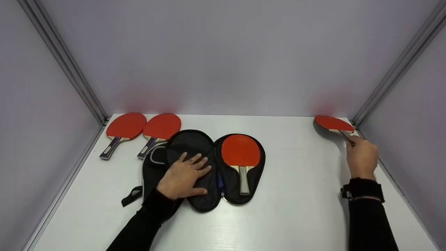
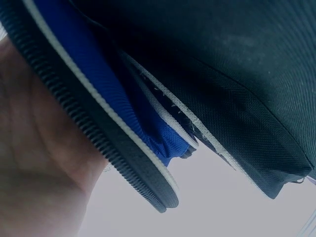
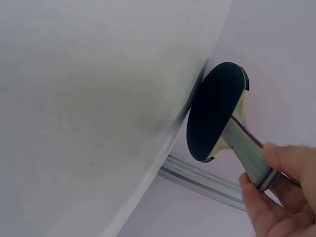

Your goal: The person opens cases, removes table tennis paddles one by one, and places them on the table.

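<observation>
My left hand (image 1: 184,175) is pressing, fingers spread, on the open case (image 1: 195,146); my right hand (image 1: 361,157) is pinching a paddle (image 1: 332,123) handle (white table (image 1: 296,195), grey walls).

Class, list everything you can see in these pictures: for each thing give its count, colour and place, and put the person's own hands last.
Table tennis paddles on the table: two, red faces with dark handles, side by side at the far left.
Paddle in the case: one, red face, pale handle, lying in the right half.
Paddle case: one, black with blue trim, unzipped and spread open at the table's middle.
Held paddle: one, red on top, black underneath, raised at the far right corner.
Table: one, white.
Left hand: one, flat on the case's left half.
Right hand: one, gripping the held paddle's handle.
</observation>
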{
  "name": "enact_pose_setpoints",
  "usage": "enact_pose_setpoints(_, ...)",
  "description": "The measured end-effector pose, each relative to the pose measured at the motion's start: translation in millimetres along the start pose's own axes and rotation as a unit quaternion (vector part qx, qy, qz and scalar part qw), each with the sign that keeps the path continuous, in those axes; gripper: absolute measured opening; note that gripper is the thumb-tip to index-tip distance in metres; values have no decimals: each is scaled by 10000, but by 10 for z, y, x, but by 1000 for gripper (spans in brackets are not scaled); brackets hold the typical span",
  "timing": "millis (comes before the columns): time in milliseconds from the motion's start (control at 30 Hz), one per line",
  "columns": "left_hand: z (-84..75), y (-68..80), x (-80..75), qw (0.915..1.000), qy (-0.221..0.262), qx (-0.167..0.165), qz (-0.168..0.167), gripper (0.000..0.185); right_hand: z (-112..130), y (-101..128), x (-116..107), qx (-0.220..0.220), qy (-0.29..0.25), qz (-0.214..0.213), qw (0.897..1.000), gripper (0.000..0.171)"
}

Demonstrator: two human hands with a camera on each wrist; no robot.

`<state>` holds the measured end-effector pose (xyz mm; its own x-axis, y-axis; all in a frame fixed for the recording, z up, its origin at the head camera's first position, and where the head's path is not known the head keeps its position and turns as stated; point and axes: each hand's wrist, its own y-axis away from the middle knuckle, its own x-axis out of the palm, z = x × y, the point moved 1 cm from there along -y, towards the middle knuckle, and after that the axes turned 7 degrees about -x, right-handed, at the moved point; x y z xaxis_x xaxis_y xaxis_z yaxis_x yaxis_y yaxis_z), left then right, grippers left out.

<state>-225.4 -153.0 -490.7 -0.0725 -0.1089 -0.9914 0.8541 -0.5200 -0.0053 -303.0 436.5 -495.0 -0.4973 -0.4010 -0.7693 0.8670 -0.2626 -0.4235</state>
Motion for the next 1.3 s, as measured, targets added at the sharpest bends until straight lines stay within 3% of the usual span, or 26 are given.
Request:
enact_pose_setpoints(333, 4, -8, 5, 10000, 42, -17, 53, 80, -130, 33, 32, -135, 280, 981, 9947, 31)
enact_pose_setpoints(567, 6, -9, 3, 10000, -18, -15, 61, 81, -200, 36, 17, -52, 290, 1680, 9853, 42)
enact_pose_setpoints(933, 6, -4, 11, 10000, -66, 9, -23, 80, -162, 2, -18, -287, 404, 1720, 9839, 45)
enact_pose_setpoints(1100, 5, -2, 15, 10000, -97, 7, -7, 80, 6, -18, -72, -336, 290, 1701, 9844, 51)
enact_pose_setpoints(1300, 8, -12, 5, 9999, -72, 0, 78, 81, 293, -39, -139, -882, 211, 1542, 9839, 52)
